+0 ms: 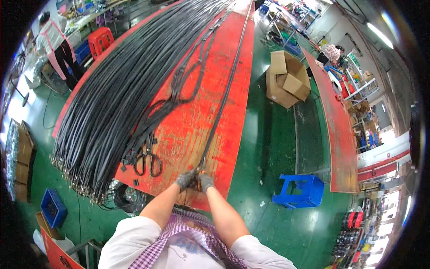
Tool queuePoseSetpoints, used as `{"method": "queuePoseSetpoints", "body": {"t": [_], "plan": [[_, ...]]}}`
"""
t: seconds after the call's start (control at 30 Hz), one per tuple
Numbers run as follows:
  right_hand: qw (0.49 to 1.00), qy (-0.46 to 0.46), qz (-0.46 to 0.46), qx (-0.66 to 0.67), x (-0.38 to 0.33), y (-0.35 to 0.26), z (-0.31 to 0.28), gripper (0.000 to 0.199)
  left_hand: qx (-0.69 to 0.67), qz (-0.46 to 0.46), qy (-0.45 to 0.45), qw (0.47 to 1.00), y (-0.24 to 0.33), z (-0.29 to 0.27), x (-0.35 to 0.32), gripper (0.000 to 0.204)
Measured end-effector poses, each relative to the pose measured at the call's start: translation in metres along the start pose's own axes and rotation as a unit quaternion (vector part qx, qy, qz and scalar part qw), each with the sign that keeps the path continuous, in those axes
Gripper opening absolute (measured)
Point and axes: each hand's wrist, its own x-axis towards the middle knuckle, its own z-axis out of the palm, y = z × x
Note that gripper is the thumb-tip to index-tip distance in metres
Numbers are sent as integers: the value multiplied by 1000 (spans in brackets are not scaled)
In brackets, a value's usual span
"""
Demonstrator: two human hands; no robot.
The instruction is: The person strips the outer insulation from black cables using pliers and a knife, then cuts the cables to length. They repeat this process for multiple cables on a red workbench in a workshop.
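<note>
At the near end of the red table (215,62) my two grey-gloved hands are close together. My left hand (184,180) is closed around the near end of a long black cable (224,96), which runs away up the table. Closed beside it, my right hand (206,181) grips a small orange-handled hand tool (199,183); its exact kind is too small to make out. Left of my hands lie black-handled scissors (148,163). A large bundle of black cables (121,85) covers the table's left side, its ends hanging over the near edge.
A looser cable bunch (177,87) lies mid-table. On the green floor to the right are a blue stool (299,192) and an open cardboard box (286,83), with another red table (333,130) beyond. A blue bin (53,207) stands lower left. One person (56,45) is back left, another (331,54) back right.
</note>
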Motion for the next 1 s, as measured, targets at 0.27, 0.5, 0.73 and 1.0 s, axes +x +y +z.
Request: {"method": "queuePoseSetpoints", "body": {"t": [0.27,0.5,0.73,1.0], "plan": [[984,31,-98,-143,-9,-6,8,37,-526,4,-124,841,-59,-1,11,31],[989,26,-50,-134,-63,-38,6,31,-189,-61,38,979,-16,-1,-29,20],[972,71,-71,-211,35,20,10,47,-292,-21,41,955,-15,9,-24,19],[996,55,-4,-65,34,19,7,39,-277,-34,34,960,-40,10,4,21]]}}
